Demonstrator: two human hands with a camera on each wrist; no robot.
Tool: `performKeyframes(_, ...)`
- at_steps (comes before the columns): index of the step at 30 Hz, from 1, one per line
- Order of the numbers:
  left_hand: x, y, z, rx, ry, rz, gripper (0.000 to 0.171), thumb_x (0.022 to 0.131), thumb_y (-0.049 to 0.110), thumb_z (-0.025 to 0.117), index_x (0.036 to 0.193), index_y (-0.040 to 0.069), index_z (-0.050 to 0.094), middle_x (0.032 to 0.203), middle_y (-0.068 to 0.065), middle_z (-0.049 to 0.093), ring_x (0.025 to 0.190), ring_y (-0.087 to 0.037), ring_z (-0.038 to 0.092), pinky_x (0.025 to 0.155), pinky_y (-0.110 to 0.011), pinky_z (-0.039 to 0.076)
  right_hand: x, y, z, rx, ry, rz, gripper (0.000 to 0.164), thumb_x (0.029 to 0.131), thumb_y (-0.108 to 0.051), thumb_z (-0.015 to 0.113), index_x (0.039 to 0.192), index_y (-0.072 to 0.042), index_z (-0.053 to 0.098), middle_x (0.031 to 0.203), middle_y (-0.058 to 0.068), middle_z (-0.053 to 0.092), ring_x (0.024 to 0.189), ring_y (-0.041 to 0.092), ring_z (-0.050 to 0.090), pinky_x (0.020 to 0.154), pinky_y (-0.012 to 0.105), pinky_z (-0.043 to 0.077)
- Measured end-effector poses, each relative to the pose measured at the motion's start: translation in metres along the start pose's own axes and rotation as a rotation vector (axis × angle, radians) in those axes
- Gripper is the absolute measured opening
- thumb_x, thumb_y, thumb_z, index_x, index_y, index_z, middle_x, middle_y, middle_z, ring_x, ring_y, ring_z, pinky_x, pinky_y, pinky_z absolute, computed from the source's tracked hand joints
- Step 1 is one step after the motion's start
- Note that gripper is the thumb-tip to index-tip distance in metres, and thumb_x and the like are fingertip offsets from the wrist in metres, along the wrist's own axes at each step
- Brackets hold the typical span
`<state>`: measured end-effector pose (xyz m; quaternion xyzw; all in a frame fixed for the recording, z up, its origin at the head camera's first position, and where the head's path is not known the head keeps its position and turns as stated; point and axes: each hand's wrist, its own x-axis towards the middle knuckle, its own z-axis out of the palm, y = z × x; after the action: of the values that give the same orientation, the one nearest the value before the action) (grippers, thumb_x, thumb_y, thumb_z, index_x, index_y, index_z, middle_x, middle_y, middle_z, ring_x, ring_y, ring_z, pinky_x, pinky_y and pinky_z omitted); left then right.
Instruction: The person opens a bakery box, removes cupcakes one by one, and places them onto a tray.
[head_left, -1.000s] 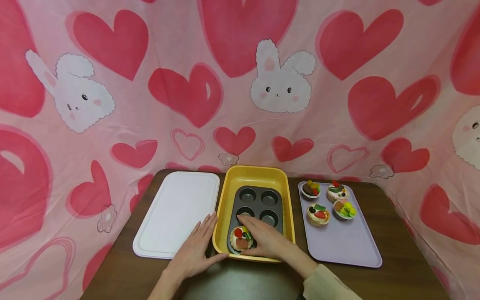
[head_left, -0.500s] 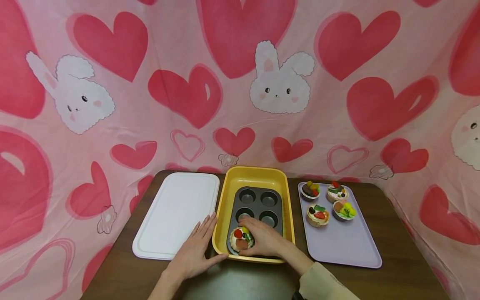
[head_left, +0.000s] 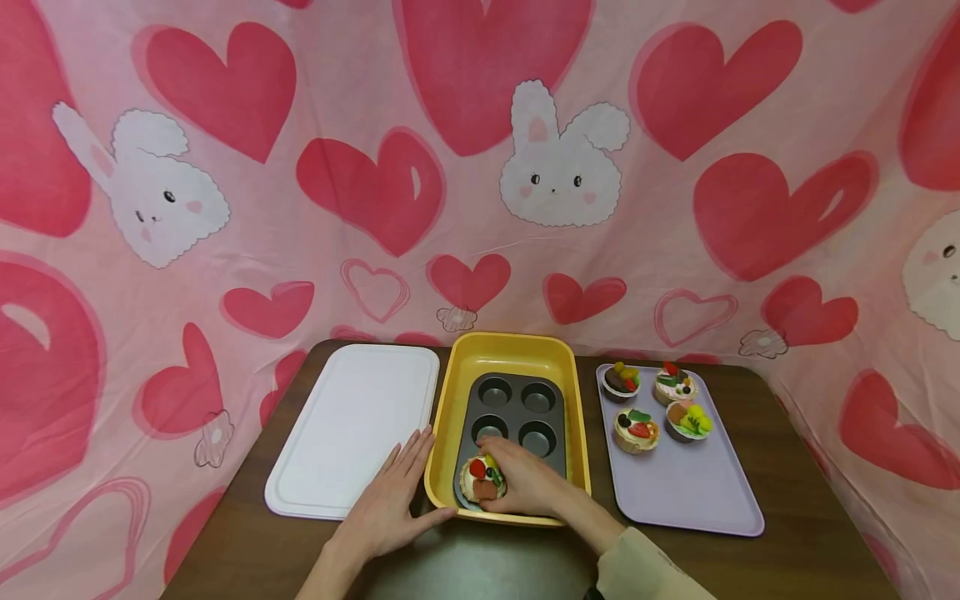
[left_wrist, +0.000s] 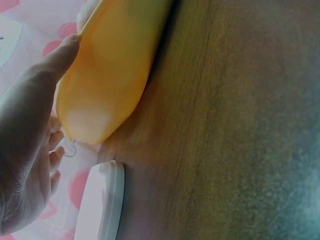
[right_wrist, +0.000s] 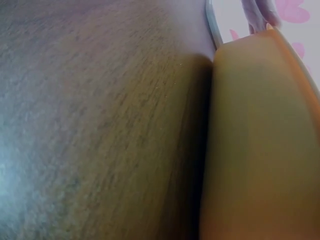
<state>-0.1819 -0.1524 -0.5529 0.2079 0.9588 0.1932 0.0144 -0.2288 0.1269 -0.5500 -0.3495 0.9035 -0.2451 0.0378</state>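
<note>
In the head view my right hand (head_left: pixel 525 479) holds a fruit tart (head_left: pixel 472 485), thumb on its near side and fingertips on its far side. The tart, topped with red, green and brown pieces, is at the near-left cup of a dark muffin pan (head_left: pixel 515 406). That pan lies inside a yellow rectangular tub (head_left: pixel 517 354). My left hand (head_left: pixel 386 504) rests against the tub's near-left corner with its fingers straight. In the left wrist view the left thumb (left_wrist: pixel 62 55) touches the tub's rim. The right wrist view shows the tub's outer wall (right_wrist: pixel 260 135), but not the right hand.
Left of the tub lies a white board (head_left: pixel 360 425). On the right, a lilac tray (head_left: pixel 686 496) bears several more fruit tarts (head_left: pixel 636 431) towards its far end. All stand on a brown wooden table (head_left: pixel 810 517), with a pink heart-patterned cloth (head_left: pixel 480 233) hanging behind.
My right wrist and sleeve have shifted slightly to the left, while the fingers stay on the tart. The left hand and the tub have not moved.
</note>
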Motion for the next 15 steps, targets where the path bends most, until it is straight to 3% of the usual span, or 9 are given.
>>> performKeyframes(6,0.0002,-0.0001,0.0000,-0.027,-0.001,-0.008,0.121,0.091,0.089,0.059,0.178,0.016,0.017,0.186,-0.003,0.021,0.174,-0.026,0.020,0.140,-0.053,0.021,-0.0001,-0.0033,-0.0015,-0.023,0.024,-0.030,0.071,0.079,-0.031,0.100,0.136,-0.007,0.066,0.152,0.013,0.066,0.138,0.031,0.066,0.118,0.052,0.057)
performKeyframes(11,0.0000,-0.0006,0.0006,-0.020,0.002,-0.002,0.121,0.091,0.089,0.058,0.178,0.016,0.017,0.186,-0.003,0.020,0.174,-0.026,0.019,0.140,-0.054,0.021,-0.0017,-0.0046,-0.0026,0.008,0.051,-0.038,0.080,0.077,-0.027,0.102,0.144,-0.009,0.062,0.156,0.011,0.064,0.140,0.030,0.065,0.119,0.055,0.055)
performKeyframes(15,0.0001,-0.0003,-0.0004,-0.018,0.004,0.009,0.121,0.092,0.088,0.059,0.178,0.014,0.017,0.186,-0.004,0.020,0.174,-0.026,0.019,0.140,-0.054,0.022,-0.0029,-0.0042,-0.0025,0.054,0.107,-0.048,0.086,0.075,-0.018,0.102,0.148,-0.008,0.057,0.149,0.011,0.067,0.129,0.026,0.069,0.115,0.052,0.060)
